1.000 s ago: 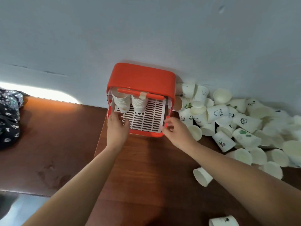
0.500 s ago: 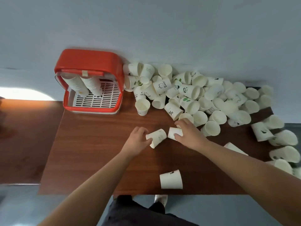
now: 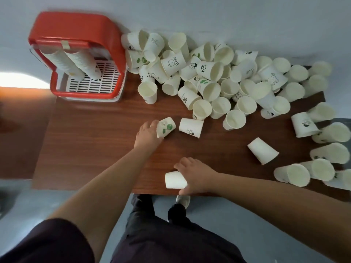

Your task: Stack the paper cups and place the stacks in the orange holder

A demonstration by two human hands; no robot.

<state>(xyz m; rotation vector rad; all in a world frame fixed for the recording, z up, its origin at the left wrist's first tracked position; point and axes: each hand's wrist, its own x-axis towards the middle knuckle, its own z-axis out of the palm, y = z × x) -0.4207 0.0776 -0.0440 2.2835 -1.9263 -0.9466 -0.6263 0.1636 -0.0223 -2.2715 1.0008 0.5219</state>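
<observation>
The left hand [image 3: 147, 134] is gripping a green-print cup [image 3: 167, 127] mid-table while the right hand [image 3: 196, 175] is clasping a plain cup [image 3: 174, 180] lying crosswise by the front edge — the nearer of the two — with the holder [image 3: 76, 33] standing back-left.

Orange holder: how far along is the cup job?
Done: two stacks sit in the orange holder. In hand: the left hand grips a green-print cup, and the right hand grips a white cup at the near edge of the table. Left: the big pile of loose cups, so most of the job remains.
</observation>
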